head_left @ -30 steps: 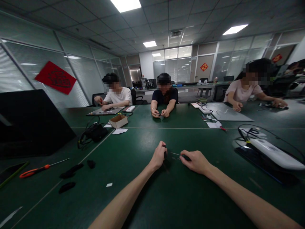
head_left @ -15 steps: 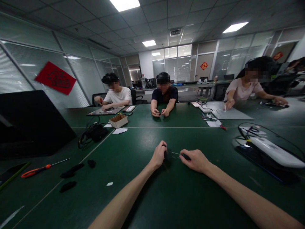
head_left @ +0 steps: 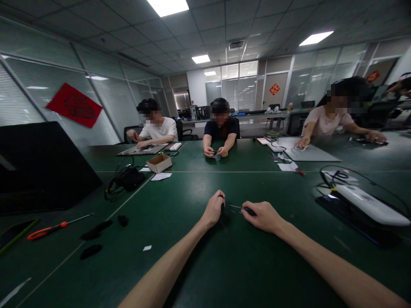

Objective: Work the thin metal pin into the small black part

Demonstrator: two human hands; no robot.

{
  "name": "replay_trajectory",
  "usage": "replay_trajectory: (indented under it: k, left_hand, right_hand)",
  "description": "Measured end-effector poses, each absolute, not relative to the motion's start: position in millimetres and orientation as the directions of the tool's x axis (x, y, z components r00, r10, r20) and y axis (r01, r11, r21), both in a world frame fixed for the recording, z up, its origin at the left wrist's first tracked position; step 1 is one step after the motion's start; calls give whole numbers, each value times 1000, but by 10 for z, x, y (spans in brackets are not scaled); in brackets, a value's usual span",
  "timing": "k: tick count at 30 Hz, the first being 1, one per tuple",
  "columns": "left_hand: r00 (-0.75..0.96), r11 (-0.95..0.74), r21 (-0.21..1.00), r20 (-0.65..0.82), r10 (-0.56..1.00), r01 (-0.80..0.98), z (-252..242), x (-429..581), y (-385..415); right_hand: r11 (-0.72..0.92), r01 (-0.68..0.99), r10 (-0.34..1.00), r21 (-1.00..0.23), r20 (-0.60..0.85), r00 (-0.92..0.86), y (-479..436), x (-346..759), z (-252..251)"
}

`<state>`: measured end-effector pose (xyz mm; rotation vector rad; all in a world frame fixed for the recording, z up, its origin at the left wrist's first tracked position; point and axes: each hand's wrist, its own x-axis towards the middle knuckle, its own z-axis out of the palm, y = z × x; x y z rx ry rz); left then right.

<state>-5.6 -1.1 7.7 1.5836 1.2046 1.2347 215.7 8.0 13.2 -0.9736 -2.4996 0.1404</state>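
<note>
My left hand (head_left: 213, 210) is closed around a small black object (head_left: 222, 204), mostly hidden behind the fingers, so its kind does not show. A screwdriver (head_left: 249, 211) with a dark handle is gripped in my right hand (head_left: 266, 216). Its thin metal shaft points left at the black object; whether the tip touches it, I cannot tell. Both hands are low over the middle of the green table (head_left: 192, 269). A second screwdriver (head_left: 48, 231), orange and black, lies at the left, with several black pieces (head_left: 91, 251) nearby.
A black screen (head_left: 45, 167) stands at the left. Beyond it are a small cardboard box (head_left: 159, 164) and black cables (head_left: 128, 177). A white device (head_left: 372, 205) with a cable lies at the right. Three people sit across the table, their hands busy.
My hands and the screwdriver hold almost the same position. The view has shifted very slightly. At the right, a co-worker's hand has moved a little left and down over the grey board.
</note>
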Motion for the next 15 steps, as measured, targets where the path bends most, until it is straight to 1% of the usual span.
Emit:
replay_trajectory:
  k: [2,7,10,15]
  left_hand:
    - [76,-256,943,245,967,215,67,-55,-1]
    - [61,-215,948,207,977,235,57,-57,13]
    - [55,-222,942,215,975,253,39,-65,25]
    - [47,-215,937,210,977,275,9,-66,40]
  right_hand:
    - [747,621,660,-240,381,-647,81,2156,128]
    - [748,622,656,-230,391,-645,82,2153,117]
    - [748,625,657,-226,393,-644,83,2151,116]
    - [756,609,651,-242,376,-659,82,2156,128]
